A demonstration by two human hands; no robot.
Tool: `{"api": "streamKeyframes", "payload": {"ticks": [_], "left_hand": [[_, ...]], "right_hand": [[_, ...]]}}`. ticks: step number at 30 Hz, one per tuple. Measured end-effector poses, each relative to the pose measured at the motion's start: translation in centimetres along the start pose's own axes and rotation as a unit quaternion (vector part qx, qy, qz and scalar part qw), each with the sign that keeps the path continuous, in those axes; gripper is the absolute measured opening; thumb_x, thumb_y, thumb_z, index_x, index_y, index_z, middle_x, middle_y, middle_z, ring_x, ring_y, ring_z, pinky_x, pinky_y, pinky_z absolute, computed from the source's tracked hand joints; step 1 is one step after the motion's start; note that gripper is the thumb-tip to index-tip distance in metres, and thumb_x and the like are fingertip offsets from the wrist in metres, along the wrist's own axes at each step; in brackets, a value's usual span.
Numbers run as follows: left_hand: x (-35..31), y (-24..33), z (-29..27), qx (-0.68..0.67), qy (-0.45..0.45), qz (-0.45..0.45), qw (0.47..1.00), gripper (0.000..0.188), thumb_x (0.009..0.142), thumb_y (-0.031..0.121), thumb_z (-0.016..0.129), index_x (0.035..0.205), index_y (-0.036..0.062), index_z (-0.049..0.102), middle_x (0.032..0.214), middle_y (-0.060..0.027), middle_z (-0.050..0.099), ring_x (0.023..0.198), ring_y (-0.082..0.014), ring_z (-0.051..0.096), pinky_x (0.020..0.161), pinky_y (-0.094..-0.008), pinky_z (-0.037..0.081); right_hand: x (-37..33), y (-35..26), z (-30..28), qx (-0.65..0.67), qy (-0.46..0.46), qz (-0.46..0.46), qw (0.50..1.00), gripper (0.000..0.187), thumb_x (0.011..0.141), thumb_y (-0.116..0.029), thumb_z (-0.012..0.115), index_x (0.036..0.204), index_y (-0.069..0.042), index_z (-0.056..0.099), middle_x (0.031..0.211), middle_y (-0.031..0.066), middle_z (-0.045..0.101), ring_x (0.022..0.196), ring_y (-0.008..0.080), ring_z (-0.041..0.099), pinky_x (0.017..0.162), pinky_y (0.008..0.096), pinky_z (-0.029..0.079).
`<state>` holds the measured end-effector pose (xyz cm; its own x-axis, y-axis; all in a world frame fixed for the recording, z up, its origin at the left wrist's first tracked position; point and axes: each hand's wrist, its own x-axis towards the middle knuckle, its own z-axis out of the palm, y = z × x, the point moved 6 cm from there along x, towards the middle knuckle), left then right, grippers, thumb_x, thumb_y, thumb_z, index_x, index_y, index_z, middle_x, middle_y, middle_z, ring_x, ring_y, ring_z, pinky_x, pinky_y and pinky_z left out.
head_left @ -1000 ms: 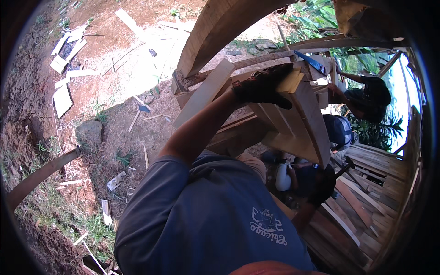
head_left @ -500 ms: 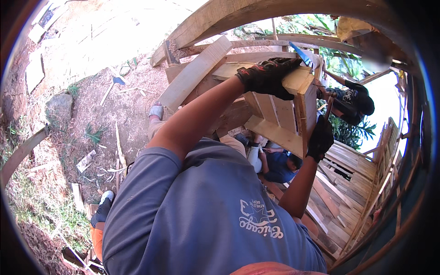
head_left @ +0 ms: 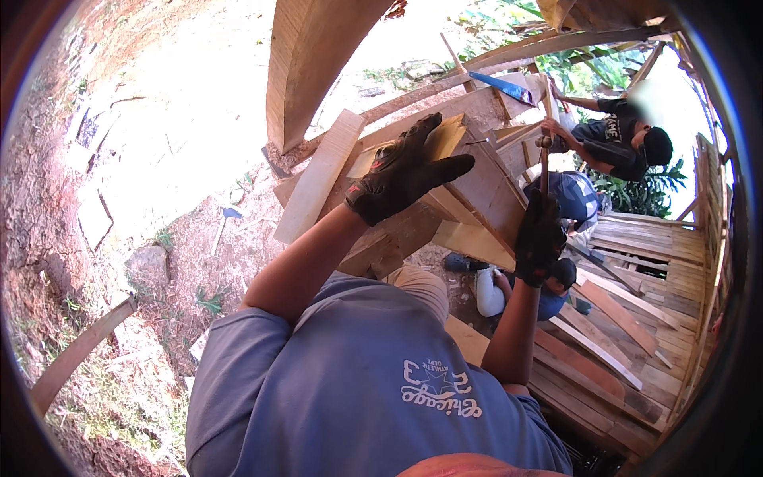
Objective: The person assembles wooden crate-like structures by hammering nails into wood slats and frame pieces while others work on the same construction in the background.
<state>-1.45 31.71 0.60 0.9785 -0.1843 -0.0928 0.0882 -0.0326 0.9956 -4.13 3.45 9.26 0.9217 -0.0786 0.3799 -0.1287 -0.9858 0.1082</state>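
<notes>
My left hand [head_left: 409,167], in a black glove, presses against a pale board [head_left: 447,137] on top of a wooden box-like frame. Its fingers are stretched out and the thumb stands apart. What looks like a nail [head_left: 477,141] sticks out of the board's end, towards my right side. In my right hand [head_left: 540,242], also gloved in black, a hammer [head_left: 544,163] is gripped by its handle, head upward. The hammer is apart from the frame's side panel [head_left: 497,179].
A blue handsaw [head_left: 502,87] lies on the timber beyond the frame. One person in dark clothes [head_left: 616,143] stands at the right; another [head_left: 556,290] is low behind my right arm. Loose planks [head_left: 616,318] cover the right side. A curved beam [head_left: 310,71] rises at the front.
My view has shifted. My left hand's thumb has spread from the board's edge. The hammer in my right hand now stands upright, farther from the frame. The person at the right has moved.
</notes>
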Motion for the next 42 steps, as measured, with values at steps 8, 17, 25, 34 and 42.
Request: {"api": "streamKeyframes", "payload": {"ticks": [8, 17, 25, 34, 42], "left_hand": [[0.4, 1.4, 2.0, -0.009, 0.027, -0.022, 0.999, 0.096, 0.093, 0.05, 0.076, 0.163, -0.0019, 0.036, 0.167, -0.0241, 0.041, 0.156, -0.0345, 0.038, 0.127, -0.0428, 0.029], [0.4, 0.5, 1.8, -0.008, 0.013, -0.042, 0.999, 0.09, 0.094, 0.037, 0.082, 0.164, 0.003, 0.038, 0.159, -0.0208, 0.052, 0.147, -0.0283, 0.05, 0.121, -0.0398, 0.04], [0.3, 0.0, 1.8, -0.048, -0.005, -0.041, 0.998, 0.094, 0.092, 0.032, 0.085, 0.166, 0.0042, 0.034, 0.153, -0.0213, 0.058, 0.138, -0.0256, 0.059, 0.111, -0.0384, 0.05], [0.5, 0.9, 1.5, -0.039, -0.059, -0.036, 0.997, 0.107, 0.086, 0.031, 0.091, 0.168, 0.0046, 0.028, 0.159, -0.0214, 0.052, 0.142, -0.0266, 0.055, 0.115, -0.0391, 0.047], [0.2, 0.8, 1.2, -0.001, -0.063, -0.032, 0.998, 0.11, 0.084, 0.035, 0.092, 0.169, 0.0066, 0.027, 0.158, -0.0227, 0.052, 0.145, -0.0283, 0.052, 0.117, -0.0401, 0.045]], "right_hand": [[-0.9, 1.0, 0.7, 0.06, 0.039, -0.069, 0.995, 0.02, 0.107, -0.028, 0.061, 0.12, -0.013, 0.068, 0.106, 0.0099, 0.073, 0.087, 0.0299, 0.074, 0.07, 0.0403, 0.058], [-1.3, 1.5, -4.2, 0.342, -0.057, -0.112, 0.931, 0.028, 0.102, -0.012, 0.063, 0.13, -0.007, 0.066, 0.126, 0.0136, 0.071, 0.096, 0.0302, 0.074, 0.078, 0.0392, 0.057], [-4.2, -4.2, -8.3, 0.093, 0.023, -0.304, 0.948, 0.03, 0.097, -0.011, 0.069, 0.126, -0.006, 0.069, 0.127, 0.0142, 0.071, 0.097, 0.0297, 0.072, 0.079, 0.0419, 0.055], [-2.7, -4.6, -8.1, 0.235, -0.094, -0.185, 0.95, 0.026, 0.097, -0.008, 0.066, 0.123, -0.004, 0.069, 0.127, 0.0159, 0.07, 0.095, 0.0317, 0.073, 0.076, 0.044, 0.056], [-3.9, -5.9, -9.2, 0.053, -0.01, -0.287, 0.956, 0.024, 0.1, -0.009, 0.061, 0.122, -0.002, 0.068, 0.121, 0.0148, 0.072, 0.097, 0.0278, 0.072, 0.077, 0.0373, 0.055]]}}
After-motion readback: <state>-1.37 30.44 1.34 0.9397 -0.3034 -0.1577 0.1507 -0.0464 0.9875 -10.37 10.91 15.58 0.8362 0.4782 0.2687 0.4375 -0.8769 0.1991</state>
